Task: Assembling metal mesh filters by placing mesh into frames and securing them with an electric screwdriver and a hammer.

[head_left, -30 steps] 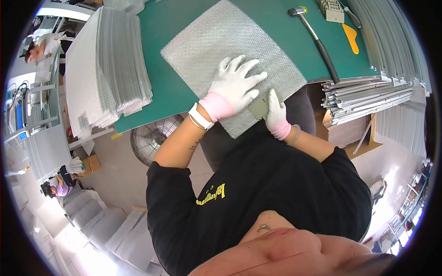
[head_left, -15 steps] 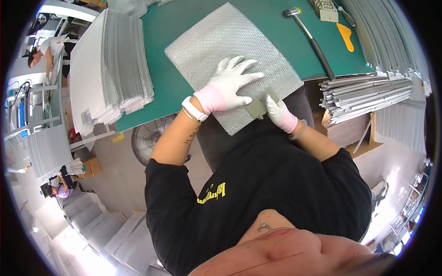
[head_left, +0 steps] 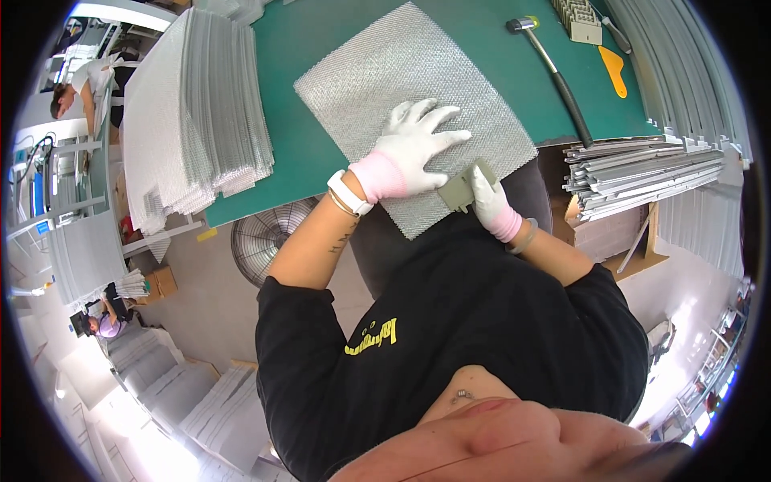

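A worker in a black top leaned over a green-topped bench [head_left: 321,161], both hands in white gloves with pink cuffs. The left hand [head_left: 414,149] lay flat, palm down, on a square sheet of silver metal mesh [head_left: 401,80], its fingers [head_left: 450,138] spread wide apart and pressing on nothing else. The mesh sheet lay at an angle on the bench, its near corner hanging over the bench's front edge toward the worker's body. The right hand [head_left: 486,197] sat at that overhanging edge, its fingers closed on a small grey-green flat block [head_left: 462,190] that touched the mesh just beside the left hand's thumb. A white wristband showed on the left wrist.

To the left on the bench stood a tall stack of similar silver mesh sheets [head_left: 189,112]. At the far right of the bench lay a long-handled hammer with a black grip [head_left: 554,68], an orange flat tool [head_left: 614,71] and a small pale ridged part [head_left: 578,20]. Below the bench's right end, a pile of long grey metal strips [head_left: 642,173] rested on a cardboard box. A round floor fan [head_left: 269,237] stood under the bench to the left, and another person [head_left: 80,88] worked at a far station.
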Demonstrator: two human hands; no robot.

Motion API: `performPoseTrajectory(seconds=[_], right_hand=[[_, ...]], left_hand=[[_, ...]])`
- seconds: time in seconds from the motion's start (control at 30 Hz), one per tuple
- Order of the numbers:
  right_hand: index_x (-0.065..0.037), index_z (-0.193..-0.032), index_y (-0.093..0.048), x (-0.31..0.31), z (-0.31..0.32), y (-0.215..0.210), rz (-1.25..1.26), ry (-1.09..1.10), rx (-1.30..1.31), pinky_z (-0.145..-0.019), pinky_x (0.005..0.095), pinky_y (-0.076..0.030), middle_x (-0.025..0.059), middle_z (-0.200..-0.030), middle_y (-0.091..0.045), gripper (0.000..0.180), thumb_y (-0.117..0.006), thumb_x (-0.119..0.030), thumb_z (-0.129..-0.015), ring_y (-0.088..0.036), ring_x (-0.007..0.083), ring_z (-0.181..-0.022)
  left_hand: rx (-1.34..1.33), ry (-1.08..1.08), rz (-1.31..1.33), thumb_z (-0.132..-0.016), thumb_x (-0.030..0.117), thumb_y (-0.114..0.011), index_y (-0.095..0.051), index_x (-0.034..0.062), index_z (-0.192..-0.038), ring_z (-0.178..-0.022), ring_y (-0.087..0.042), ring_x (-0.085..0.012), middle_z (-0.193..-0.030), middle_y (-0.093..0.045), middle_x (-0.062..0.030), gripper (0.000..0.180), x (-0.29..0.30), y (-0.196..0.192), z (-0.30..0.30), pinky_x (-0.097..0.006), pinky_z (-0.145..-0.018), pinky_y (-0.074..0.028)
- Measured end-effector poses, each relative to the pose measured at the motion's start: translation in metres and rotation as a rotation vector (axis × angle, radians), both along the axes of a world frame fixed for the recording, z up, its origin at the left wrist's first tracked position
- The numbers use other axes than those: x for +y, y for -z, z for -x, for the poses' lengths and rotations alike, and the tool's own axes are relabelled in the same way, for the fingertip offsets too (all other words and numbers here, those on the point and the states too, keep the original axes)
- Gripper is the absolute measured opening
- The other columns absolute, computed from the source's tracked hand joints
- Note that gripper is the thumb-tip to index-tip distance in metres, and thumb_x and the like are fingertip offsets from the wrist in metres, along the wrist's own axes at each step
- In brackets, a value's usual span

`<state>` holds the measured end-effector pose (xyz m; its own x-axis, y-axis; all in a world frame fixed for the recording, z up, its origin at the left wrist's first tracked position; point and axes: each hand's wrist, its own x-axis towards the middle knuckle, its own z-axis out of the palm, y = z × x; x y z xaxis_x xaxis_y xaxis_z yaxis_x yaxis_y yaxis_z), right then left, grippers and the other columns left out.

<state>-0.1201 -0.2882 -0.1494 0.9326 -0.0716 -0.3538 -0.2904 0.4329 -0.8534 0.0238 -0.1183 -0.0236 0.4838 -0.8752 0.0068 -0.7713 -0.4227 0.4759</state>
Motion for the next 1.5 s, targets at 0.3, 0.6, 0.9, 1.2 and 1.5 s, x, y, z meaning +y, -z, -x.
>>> performPoseTrajectory(seconds=[0.3, 0.6, 0.9, 1.2, 1.5], right_hand=[[-0.006, -0.104, -0.060, 0.032, -0.008, -0.025, 0.003, 0.314, -0.117, -0.068, 0.0271, -0.049, 0.0004, -0.092, -0.059, 0.024, -0.050, -0.028, -0.106, -0.057, 0.0082, -0.084], [0.000, -0.109, -0.069, 0.005, -0.017, -0.074, 0.318, -0.968, -0.192, -0.071, 0.0330, -0.054, 0.0092, -0.089, -0.072, 0.044, -0.054, -0.041, -0.101, -0.068, 0.0169, -0.079], [0.004, -0.127, -0.059, -0.079, -0.092, -0.136, 1.615, -0.132, -0.464, -0.089, 0.0430, -0.049, 0.0200, -0.112, -0.060, 0.055, -0.069, -0.034, -0.087, -0.058, 0.0350, -0.104], [0.004, -0.129, -0.058, -0.084, -0.091, -0.120, 1.667, -0.047, -0.406, -0.087, 0.0439, -0.049, 0.0207, -0.113, -0.058, 0.061, -0.069, -0.039, -0.087, -0.058, 0.0356, -0.102], [-0.010, -0.104, -0.072, -0.225, 0.057, -0.058, 1.786, -0.203, -0.164, -0.083, 0.0461, -0.051, 0.0103, -0.101, -0.067, 0.036, -0.063, -0.003, -0.070, -0.063, 0.0340, -0.099]], left_hand=[[-0.081, 0.085, -0.025, -0.079, 0.025, -0.070, -0.052, 0.0216, -0.142, -0.142, -0.030, -0.0431, -0.155, -0.035, -0.0143, 0.066, 0.000, 0.004, -0.002, -0.061, -0.117, -0.019], [0.149, -0.022, 0.311, -0.086, 0.018, -0.066, -0.063, 0.0115, -0.128, -0.132, -0.050, -0.0291, -0.131, -0.062, -0.0099, 0.043, 0.018, 0.007, -0.038, -0.042, -0.116, -0.032], [0.565, -1.011, 0.774, -0.099, 0.012, -0.054, -0.022, -0.0093, -0.152, -0.143, -0.037, -0.0300, -0.156, -0.032, -0.0255, 0.066, 0.093, -0.005, -0.017, -0.037, -0.118, -0.032], [0.321, -0.947, 0.618, -0.096, 0.018, -0.062, -0.025, -0.0104, -0.151, -0.144, -0.033, -0.0350, -0.155, -0.030, -0.0297, 0.073, 0.081, 0.019, -0.033, -0.040, -0.119, -0.028], [-0.342, -0.080, -0.113, -0.082, 0.026, -0.068, -0.052, 0.0092, -0.137, -0.133, -0.044, -0.0385, -0.143, -0.049, -0.0169, 0.060, 0.008, -0.012, 0.047, -0.053, -0.114, -0.030]])
